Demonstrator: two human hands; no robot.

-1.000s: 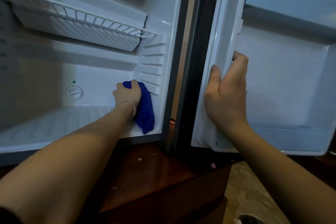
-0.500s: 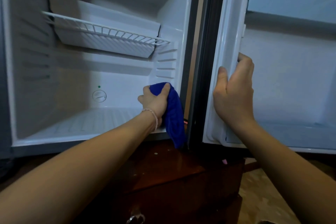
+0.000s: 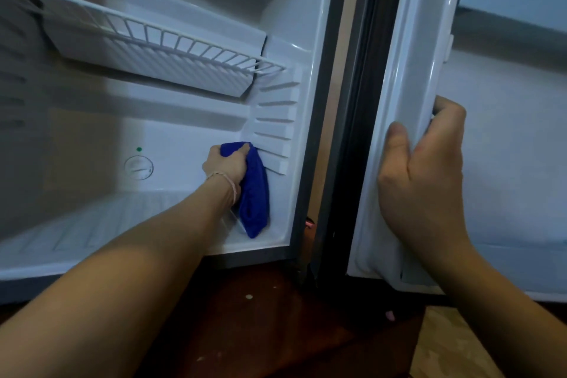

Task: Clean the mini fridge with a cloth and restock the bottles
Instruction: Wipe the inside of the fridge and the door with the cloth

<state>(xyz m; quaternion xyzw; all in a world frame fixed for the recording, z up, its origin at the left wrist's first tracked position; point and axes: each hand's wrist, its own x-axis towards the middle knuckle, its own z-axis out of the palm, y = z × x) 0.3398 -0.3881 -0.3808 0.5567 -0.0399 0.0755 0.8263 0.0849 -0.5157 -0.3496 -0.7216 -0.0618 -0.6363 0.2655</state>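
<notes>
Inside the open mini fridge (image 3: 92, 138), the left hand (image 3: 225, 164) reaches deep toward the rear right corner, its fingers curled round a blue cloth (image 3: 253, 190). The cloth is bunched in the grip and hangs down below the hand, its lower end touching the fridge floor near the right inner wall, just beside the moulded shelf ribs (image 3: 276, 129) on that wall. A thin bracelet (image 3: 225, 181) circles the left wrist. On the fridge's back wall, left of the hand, sits a round thermostat dial (image 3: 138, 167) with a small green dot (image 3: 139, 149) above it. A white wire shelf (image 3: 147, 37) spans the upper part of the fridge.

Right of the fridge body, the right hand (image 3: 423, 181) clasps the inner edge of the open door (image 3: 506, 163), thumb on the near side and fingers wrapped round the edge behind. The fridge stands on a dark wooden cabinet (image 3: 260, 325). No bottles show in view.
</notes>
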